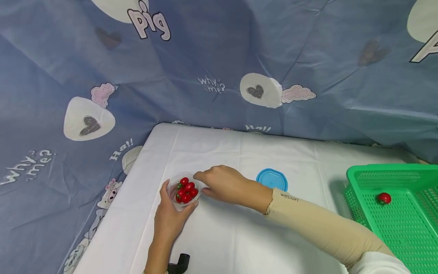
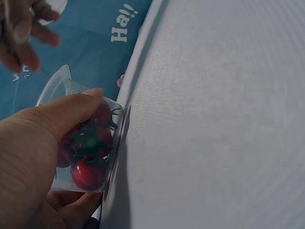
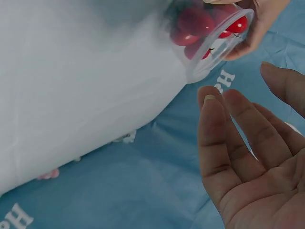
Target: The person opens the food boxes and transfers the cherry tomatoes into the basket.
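Note:
My left hand [image 1: 169, 219] grips a clear plastic container [image 1: 173, 186] at the left of the white table, thumb on one side and fingers on the other. Several red cherry tomatoes [image 1: 186, 197] with green stems lie inside it. Beside the container's right rim is my right hand [image 1: 219, 184]. In the right wrist view the right hand [image 3: 252, 148] has loosely bent fingers with nothing between them, and the container [image 3: 193, 71] appears beyond the fingertips.
A blue round lid [image 1: 272, 178] lies on the white table [image 1: 253, 236] behind my right forearm. At the right stands a green basket [image 1: 383, 171] with one red tomato [image 1: 384, 198] in it. Patterned blue cloth [image 1: 205, 57] hangs behind and at the left.

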`<state>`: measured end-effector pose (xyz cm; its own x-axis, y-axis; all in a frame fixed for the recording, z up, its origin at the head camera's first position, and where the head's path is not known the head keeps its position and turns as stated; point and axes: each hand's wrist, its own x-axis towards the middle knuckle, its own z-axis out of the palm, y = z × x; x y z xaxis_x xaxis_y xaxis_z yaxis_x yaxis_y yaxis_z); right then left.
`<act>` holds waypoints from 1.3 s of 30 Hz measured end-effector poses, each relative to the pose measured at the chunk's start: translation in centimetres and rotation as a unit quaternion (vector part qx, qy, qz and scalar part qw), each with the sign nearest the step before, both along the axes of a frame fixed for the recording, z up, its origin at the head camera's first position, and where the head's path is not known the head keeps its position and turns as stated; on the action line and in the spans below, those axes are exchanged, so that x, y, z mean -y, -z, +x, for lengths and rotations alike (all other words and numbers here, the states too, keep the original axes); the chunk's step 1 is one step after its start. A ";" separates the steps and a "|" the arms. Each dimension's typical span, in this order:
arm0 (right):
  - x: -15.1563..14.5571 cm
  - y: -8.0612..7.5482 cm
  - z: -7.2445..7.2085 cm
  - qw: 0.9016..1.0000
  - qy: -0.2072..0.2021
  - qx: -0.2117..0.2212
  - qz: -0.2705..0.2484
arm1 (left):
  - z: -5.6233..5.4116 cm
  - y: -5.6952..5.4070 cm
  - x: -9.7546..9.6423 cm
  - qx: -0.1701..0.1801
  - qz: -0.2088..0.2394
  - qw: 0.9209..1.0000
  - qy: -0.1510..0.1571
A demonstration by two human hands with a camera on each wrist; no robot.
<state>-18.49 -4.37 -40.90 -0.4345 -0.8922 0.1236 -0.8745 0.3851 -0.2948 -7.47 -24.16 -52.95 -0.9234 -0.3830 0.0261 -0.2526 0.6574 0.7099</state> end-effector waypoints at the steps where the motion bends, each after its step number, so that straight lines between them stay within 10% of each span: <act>1: 0.6 0.1 -0.1 1.000 -0.003 0.003 -0.004 | 0.0 -0.1 0.0 -0.001 0.001 1.000 0.001; 39: 9.3 4.8 -0.5 0.999 0.015 0.034 0.038 | 0.3 0.2 0.5 -0.028 -0.017 0.999 0.010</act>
<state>-18.98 -13.62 -45.69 -0.4666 -0.8841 0.0256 -0.8410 0.4345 -0.3224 -7.18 -24.71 -53.16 -0.9275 -0.3626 0.0906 -0.1999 0.6861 0.6995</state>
